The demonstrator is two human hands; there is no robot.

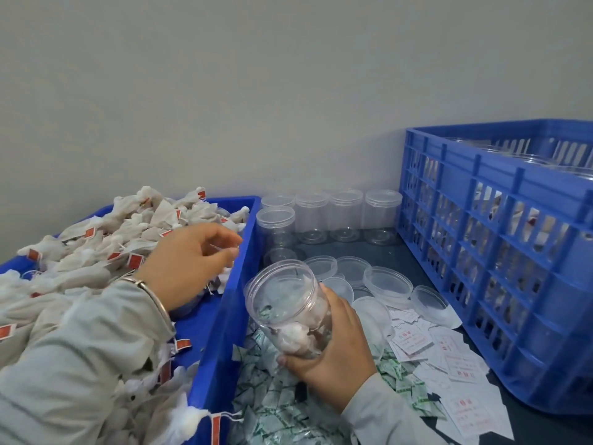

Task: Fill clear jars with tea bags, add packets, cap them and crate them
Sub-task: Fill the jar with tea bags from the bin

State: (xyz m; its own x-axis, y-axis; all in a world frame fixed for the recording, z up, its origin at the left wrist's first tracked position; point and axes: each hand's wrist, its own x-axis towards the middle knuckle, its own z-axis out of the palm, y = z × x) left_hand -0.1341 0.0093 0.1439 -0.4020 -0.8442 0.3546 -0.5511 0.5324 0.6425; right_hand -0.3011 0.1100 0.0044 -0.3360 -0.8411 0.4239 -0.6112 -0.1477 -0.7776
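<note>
My right hand point(337, 345) grips a clear jar point(288, 303) around its lower part. The jar is uncapped, tilts with its mouth up and to the left, and holds a few white tea bags at its bottom. My left hand point(189, 261) hovers over the heap of tea bags point(106, 245) in the blue tray point(221, 316), near the tray's right wall. Its fingers are curled, and a white scrap shows at the thumb tip; whether it pinches a bag is unclear. Green-printed packets point(272, 403) lie under the jar.
Empty clear jars point(345, 213) stand in a row at the back by the wall. Loose clear lids point(388, 282) and white paper slips point(462, 364) lie on the dark table. A tall blue crate point(513, 252) with capped jars stands on the right.
</note>
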